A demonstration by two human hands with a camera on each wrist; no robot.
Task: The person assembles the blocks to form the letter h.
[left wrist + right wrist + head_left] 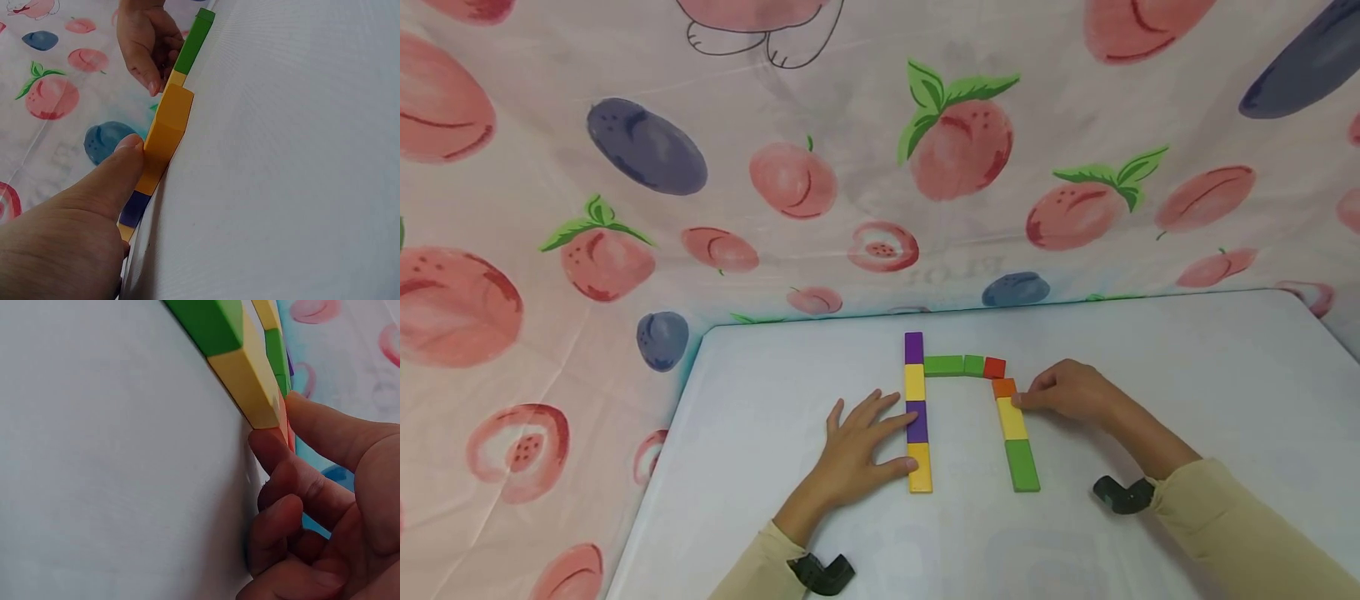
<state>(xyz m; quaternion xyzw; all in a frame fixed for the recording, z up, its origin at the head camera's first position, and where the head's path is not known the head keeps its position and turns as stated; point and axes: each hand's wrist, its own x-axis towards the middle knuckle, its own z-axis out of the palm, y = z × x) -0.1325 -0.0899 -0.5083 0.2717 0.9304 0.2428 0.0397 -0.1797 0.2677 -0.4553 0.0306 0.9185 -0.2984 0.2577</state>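
My left hand [857, 458] lies with spread fingers against a straight column of purple and yellow blocks. Its index finger touches the lower purple block [917, 427], and its thumb rests on the yellow block [920, 477] at the near end. On the right, the thumb and index finger of my right hand [1071, 392] pinch a small orange block [1003, 387], the other fingers curled. That block tops a slightly slanted column, above a yellow block [1012, 419] and a green block [1022, 467]. The right wrist view shows the orange block [282, 419] partly hidden by the fingers.
A row of a long green block [943, 366], a short green block [973, 365] and a tilted red block [995, 367] reaches right from the left column. White table [775, 375] surrounds the blocks. Fruit-patterned cloth [715, 150] hangs behind it.
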